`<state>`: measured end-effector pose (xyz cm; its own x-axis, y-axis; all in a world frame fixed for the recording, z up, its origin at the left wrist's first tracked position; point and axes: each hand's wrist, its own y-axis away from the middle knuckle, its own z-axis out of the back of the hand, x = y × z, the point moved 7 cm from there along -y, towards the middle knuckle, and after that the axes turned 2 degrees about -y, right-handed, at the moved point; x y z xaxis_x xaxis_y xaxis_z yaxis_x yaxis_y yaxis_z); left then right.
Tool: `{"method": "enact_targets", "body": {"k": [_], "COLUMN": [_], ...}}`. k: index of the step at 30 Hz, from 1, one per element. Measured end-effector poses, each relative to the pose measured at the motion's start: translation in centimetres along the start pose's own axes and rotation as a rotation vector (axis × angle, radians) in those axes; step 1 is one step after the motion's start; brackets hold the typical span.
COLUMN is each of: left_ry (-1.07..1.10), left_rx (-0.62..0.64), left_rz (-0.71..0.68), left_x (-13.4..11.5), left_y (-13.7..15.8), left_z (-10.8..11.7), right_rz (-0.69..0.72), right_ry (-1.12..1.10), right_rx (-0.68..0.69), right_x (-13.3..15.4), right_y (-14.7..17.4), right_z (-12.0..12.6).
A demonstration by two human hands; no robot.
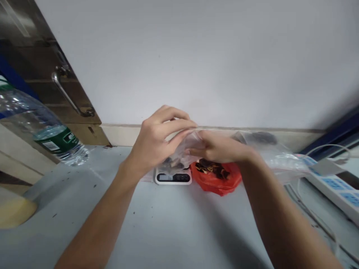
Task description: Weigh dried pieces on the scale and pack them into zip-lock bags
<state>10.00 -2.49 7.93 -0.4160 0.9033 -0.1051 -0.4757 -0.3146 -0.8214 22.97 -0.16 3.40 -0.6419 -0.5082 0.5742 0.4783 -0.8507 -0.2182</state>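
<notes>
A clear bag (193, 142) is at the centre of the frame, drawn up between the two hands, its lower part over the scale, with dark pieces showing through it. The left hand (157, 136) comes in from the lower left; its thumb and fingertips close together on the bag's upper edge, with a gap showing between the fingers further back. The right hand (220, 146), from the lower right, grips the bag's other side, thumb in front and the rest of its fingers partly hidden.

The scale (187, 178) lies just below centre, white with a dark front panel; its display cannot be read. Just right of it, under the right hand, a red bag (218, 188) lies open around brown, dry-looking pieces (211, 168). Right of the right wrist, a second clear bag (270, 153) lies along the foot of the wall (196, 67), something dark inside.

A power strip (333, 188) runs down the right edge, near a pale cable (328, 228). A bottle (53, 136) with a green label leans at the left, part filled with clear liquid; below it, at the lower left edge, is a blurred yellowish thing (17, 213). A metal handle (67, 95) is fixed to a brown door (36, 67) at upper left. Dark specks dot the grey table (157, 231).
</notes>
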Motion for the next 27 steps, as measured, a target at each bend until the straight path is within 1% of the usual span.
{"method": "enact_targets", "body": {"k": [2,3,4,5,6,8,10,11,12,13,14,16,17,18,20,23,25,27], "left_ry": [-0.011,0.012,0.049,0.095,0.143,0.213,0.239,0.239,0.233,0.225,0.219,0.212,0.212,0.214,0.214,0.210,0.216,0.223], "left_rx": [-0.112,-0.147,-0.159,-0.142,-0.093,0.088,0.318,0.424,0.515,0.588,0.643,0.700,0.712,0.717,0.699,0.654,0.634,0.601], "left_rz": [-0.003,-0.004,-0.003,0.002,0.012,0.043,0.063,0.067,0.069,0.070,0.072,0.081,0.088,0.095,0.102,0.099,0.089,0.085], "left_x": [-1.4,-2.0,-2.5,-2.9,-3.1,-3.2,-3.3,-3.3,-3.4,-3.5,-3.5,-3.7,-3.7,-3.6,-3.3,-2.7,-2.3,-2.1], "left_y": [-0.7,-1.0,-1.2,-1.4,-1.5,-1.5,-1.0,-0.5,-0.1,0.3,0.7,1.3,1.4,1.5,1.7,1.8,2.1,2.4], "left_z": [0.0,0.0,-0.2,-0.6,-1.3,-3.5,-6.4,-7.8,-9.2,-10.3,-11.2,-12.5,-12.8,-13.0,-12.8,-11.9,-10.9,-9.7], "right_rz": [-0.041,-0.060,-0.068,-0.079,-0.098,-0.169,-0.225,-0.228,-0.199,-0.142,-0.117,-0.080,-0.085,-0.096,-0.130,-0.173,-0.176,-0.151], "right_ry": [-0.100,-0.147,-0.173,-0.175,-0.150,-0.024,0.185,0.304,0.428,0.548,0.622,0.680,0.702,0.717,0.735,0.722,0.703,0.684], "right_rx": [-0.036,-0.074,-0.163,-0.277,-0.405,-0.653,-0.818,-0.848,-0.849,-0.815,-0.708,-0.510,-0.469,-0.457,-0.473,-0.524,-0.598,-0.692], "right_x": [-0.7,-1.1,-1.5,-2.1,-2.7,-4.1,-5.7,-6.5,-7.2,-7.9,-9.1,-11.3,-12.1,-12.7,-13.0,-12.3,-11.3,-10.1], "right_y": [1.7,2.8,4.0,5.5,7.2,10.8,14.0,15.1,15.9,16.3,16.3,16.3,16.5,16.6,16.9,16.8,16.4,15.9], "right_z": [1.2,2.2,3.6,5.3,7.1,10.4,12.5,12.8,12.7,12.1,11.0,8.5,7.5,6.9,6.4,6.5,6.8,6.9]}}
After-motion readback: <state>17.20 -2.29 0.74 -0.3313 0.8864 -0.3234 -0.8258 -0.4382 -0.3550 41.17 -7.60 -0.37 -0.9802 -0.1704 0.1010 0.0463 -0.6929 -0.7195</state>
